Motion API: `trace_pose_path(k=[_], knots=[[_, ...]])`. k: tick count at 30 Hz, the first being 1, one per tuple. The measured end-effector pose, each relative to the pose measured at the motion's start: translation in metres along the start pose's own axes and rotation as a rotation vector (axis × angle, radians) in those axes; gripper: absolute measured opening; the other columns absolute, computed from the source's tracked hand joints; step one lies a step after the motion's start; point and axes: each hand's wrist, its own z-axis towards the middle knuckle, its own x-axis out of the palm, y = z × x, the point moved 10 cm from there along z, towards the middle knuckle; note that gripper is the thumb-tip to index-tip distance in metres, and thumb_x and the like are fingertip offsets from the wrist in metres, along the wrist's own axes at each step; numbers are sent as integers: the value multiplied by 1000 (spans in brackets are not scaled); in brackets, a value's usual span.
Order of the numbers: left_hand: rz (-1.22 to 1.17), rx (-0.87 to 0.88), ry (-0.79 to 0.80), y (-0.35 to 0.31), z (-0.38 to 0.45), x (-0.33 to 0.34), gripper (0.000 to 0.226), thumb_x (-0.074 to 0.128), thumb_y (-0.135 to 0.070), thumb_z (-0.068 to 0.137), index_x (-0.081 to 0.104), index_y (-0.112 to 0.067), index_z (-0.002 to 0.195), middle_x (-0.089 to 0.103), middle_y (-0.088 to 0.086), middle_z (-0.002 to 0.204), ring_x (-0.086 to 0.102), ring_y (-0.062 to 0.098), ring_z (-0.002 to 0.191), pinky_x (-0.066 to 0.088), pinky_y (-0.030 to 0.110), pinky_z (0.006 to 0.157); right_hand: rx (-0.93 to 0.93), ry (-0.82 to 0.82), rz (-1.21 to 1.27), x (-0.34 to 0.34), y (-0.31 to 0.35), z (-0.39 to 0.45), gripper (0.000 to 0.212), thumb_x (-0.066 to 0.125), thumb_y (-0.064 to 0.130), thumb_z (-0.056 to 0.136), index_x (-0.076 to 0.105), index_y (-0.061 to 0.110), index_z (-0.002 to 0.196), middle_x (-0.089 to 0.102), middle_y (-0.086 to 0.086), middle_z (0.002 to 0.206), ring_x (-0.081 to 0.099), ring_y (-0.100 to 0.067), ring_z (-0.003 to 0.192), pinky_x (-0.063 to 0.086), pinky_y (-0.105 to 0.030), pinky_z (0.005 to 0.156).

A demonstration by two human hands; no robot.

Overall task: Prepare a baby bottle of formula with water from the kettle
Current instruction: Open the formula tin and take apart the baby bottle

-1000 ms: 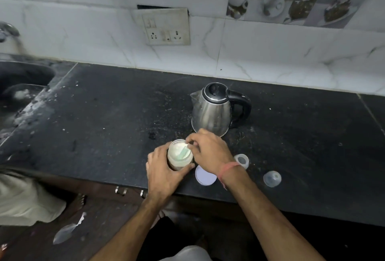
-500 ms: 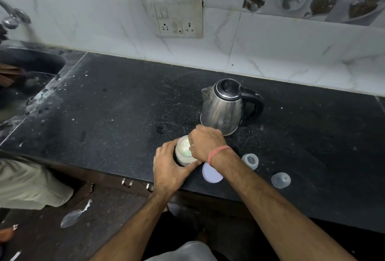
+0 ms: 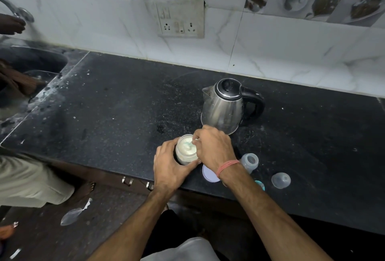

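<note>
Nearest the bottom edge of the frame, 2 bare forearms reach up toward the middle, meeting at the front edge of the black table (image 3: pixel 116 102). At lower centre the left hand (image 3: pixel 169 168) wraps its fingers and thumb around the side of an open formula jar (image 3: pixel 185 152), which stands upright on the table close to its front edge and is full of pale powder. Over the jar's mouth, the right hand (image 3: pixel 214 148) has its fingertips pinched on a small pale green scoop (image 3: pixel 190 145) dipped into the powder; an orange thread (image 3: pixel 227 167) circles that wrist. Just right of the jar, partly under the right wrist, a round white lid (image 3: pixel 209 174) lies flat. Next to it, lower right of centre, stands the clear baby bottle (image 3: pixel 250 162), open at the top, and further right lies a clear dome cap (image 3: pixel 280 180); a bit of teal plastic (image 3: pixel 260 184) shows beside the forearm, too hidden to name. Right behind the hands, at centre right, the steel kettle (image 3: pixel 225 106) stands upright with its black lid closed and its handle to the right. Beyond, at upper centre, a socket plate (image 3: pixel 180 18) sits in the white tiled wall. At the left edge another person (image 3: pixel 23 179) stands by the sink (image 3: pixel 31 61), a hand at the tap (image 3: pixel 20 12).
</note>
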Motion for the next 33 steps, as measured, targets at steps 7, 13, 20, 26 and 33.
trace_pose_path(k=[7, 13, 20, 26, 33], knots=[[-25, 3, -9, 0, -2, 0, 84, 97, -72, 64, 65, -46, 137, 64, -27, 129, 54, 1, 124, 55, 44, 106, -8, -47, 92, -1, 0, -10, 19, 64, 34, 108, 82, 26, 110, 67, 6, 106, 69, -23, 98, 56, -42, 86], [-23, 8, -9, 0, -2, 0, 82, 95, -73, 64, 65, -46, 136, 64, -28, 129, 55, 3, 123, 54, 43, 106, 2, -30, 125, 7, -5, -15, 21, 65, 35, 107, 83, 26, 106, 66, 7, 103, 69, -25, 95, 57, -46, 84], [-25, 8, -18, -2, -3, -2, 82, 93, -75, 64, 64, -48, 136, 64, -27, 129, 56, 4, 123, 54, 44, 106, 60, -46, 217, 14, -15, -16, 14, 70, 32, 103, 81, 26, 96, 66, 8, 99, 69, -23, 92, 56, -45, 84], [-21, -2, -6, -3, -3, -2, 84, 92, -76, 65, 65, -45, 138, 63, -27, 131, 54, 3, 123, 53, 47, 108, 136, -80, 310, 21, -26, -20, 8, 74, 25, 99, 78, 26, 91, 66, 10, 95, 69, -20, 88, 55, -41, 83], [8, -11, -3, -1, -2, -2, 89, 94, -79, 63, 65, -44, 139, 63, -27, 133, 55, 5, 126, 53, 47, 109, 244, -184, 508, 22, -46, -31, 12, 79, 25, 97, 76, 28, 86, 67, 16, 90, 65, -1, 81, 46, -26, 76]])
